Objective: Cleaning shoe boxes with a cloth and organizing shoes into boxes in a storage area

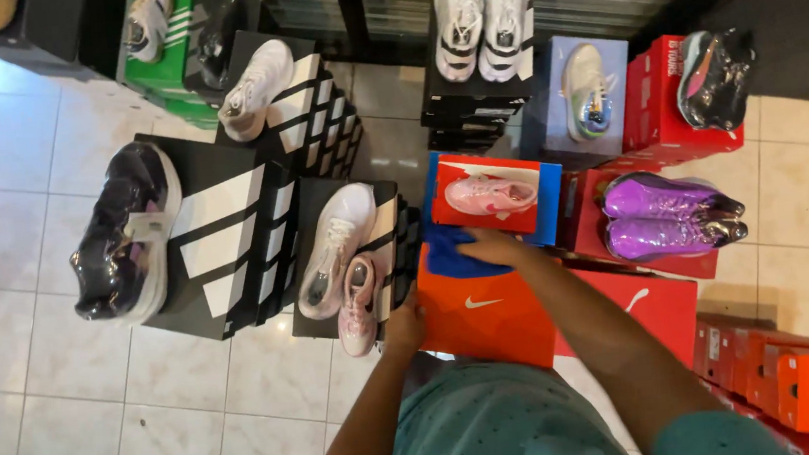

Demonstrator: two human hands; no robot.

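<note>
Head view: orange shoebox [486,323] sits centre, in front of the person. Left hand [403,327] grips its left edge, fingers curled round the side. Right hand [492,246] lies flat on a blue cloth [456,257] at the box's far edge, pressing it, not clenched. Pink shoe [489,194] on a red-blue box [539,208] just beyond the cloth. Purple shoes [667,214] right of that.

Item: your own person. You wore a teal, finely speckled short-sleeved shirt; both forearms were bare, and your left hand [403,327] and right hand [492,246] were ungloved, without visible rings.
</note>
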